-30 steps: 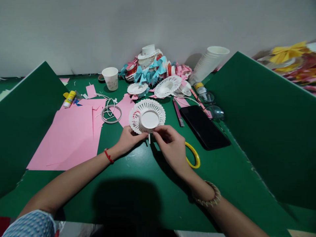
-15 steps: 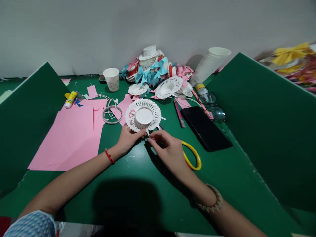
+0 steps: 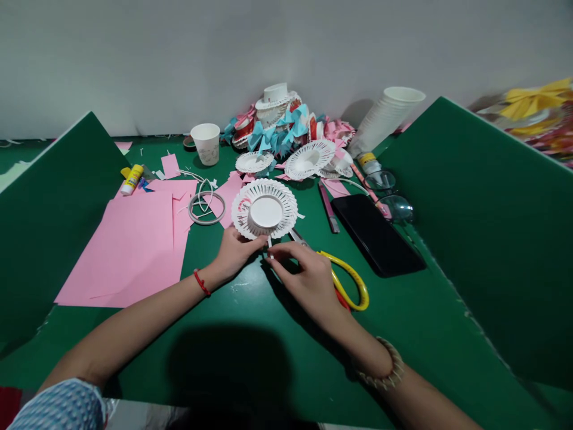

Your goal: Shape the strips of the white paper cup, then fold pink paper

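A white paper cup cut into a fringed disc (image 3: 265,212) faces up in front of me, its round base in the middle and its strips woven into a scalloped rim. My left hand (image 3: 237,249) pinches the near-left edge of this cut paper cup. One narrow white strip sticks out at the near side, and my right hand (image 3: 301,270) is closed at its end, thumb and forefinger together with a bit of white between them. Scissors (image 3: 353,276) with yellow and red handles lie on the table beyond my right hand, partly hidden by it.
Pink paper sheets (image 3: 129,239) and a glue stick (image 3: 132,180) lie left. A grey ring (image 3: 206,208) and a paper cup (image 3: 206,143) stand nearer the middle. Paper crafts (image 3: 277,128) pile up behind. A phone (image 3: 376,234), glasses (image 3: 397,208) and stacked cups (image 3: 385,119) are right. Green partitions (image 3: 492,221) flank me.
My right fingertips have drawn slightly away from the disc's near edge, and more of the strip shows. The view has shifted a little; the left hand keeps its hold.
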